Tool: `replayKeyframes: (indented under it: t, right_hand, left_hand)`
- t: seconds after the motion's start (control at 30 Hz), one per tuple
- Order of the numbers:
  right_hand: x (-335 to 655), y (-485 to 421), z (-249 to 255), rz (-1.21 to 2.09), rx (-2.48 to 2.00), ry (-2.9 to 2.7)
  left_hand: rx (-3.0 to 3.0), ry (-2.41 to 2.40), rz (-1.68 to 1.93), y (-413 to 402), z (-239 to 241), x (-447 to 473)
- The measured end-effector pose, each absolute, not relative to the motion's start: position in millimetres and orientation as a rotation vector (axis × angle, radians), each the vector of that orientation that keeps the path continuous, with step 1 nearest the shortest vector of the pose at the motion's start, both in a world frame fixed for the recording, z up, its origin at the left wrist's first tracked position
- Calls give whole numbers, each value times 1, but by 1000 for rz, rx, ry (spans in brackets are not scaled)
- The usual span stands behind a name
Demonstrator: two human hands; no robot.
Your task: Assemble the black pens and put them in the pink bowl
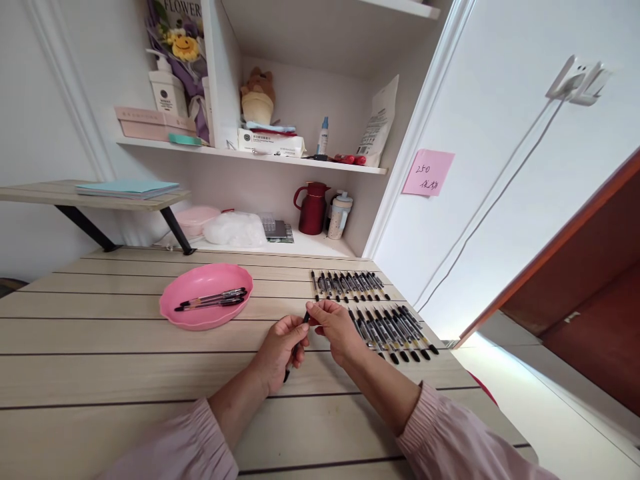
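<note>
My left hand [280, 350] is closed around the barrel of a black pen [289, 368] just above the wooden table [100, 373]. My right hand [334, 327] pinches the top end of that same pen with thumb and fingers. To the left stands a pink bowl [193, 319] with a few black pens [213, 299] lying in it. Right of my hands, two rows of black pens lie side by side on the table, one row farther back [347, 283] and one nearer [395, 327].
Wall shelves behind the table hold a red jug [313, 208], a cup, a plush toy, bottles and boxes. A small raised shelf [90, 193] with a blue folder stands at the left. A pink note [427, 172] is stuck on the white wall. The table's edge runs along the right.
</note>
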State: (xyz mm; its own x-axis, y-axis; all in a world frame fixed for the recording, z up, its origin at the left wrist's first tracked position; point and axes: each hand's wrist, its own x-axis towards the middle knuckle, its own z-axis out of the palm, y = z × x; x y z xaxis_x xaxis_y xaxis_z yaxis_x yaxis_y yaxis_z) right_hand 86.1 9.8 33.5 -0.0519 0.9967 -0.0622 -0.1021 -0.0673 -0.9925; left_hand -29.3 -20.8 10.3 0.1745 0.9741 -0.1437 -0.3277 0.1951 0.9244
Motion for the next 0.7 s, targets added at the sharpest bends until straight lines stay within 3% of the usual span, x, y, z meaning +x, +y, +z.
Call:
replayKeyframes:
  t: [0.7]
  right_hand:
    - [90, 10, 36, 1492, -1083, -1153]
  left_hand:
    - [924, 934, 1085, -22, 10, -28]
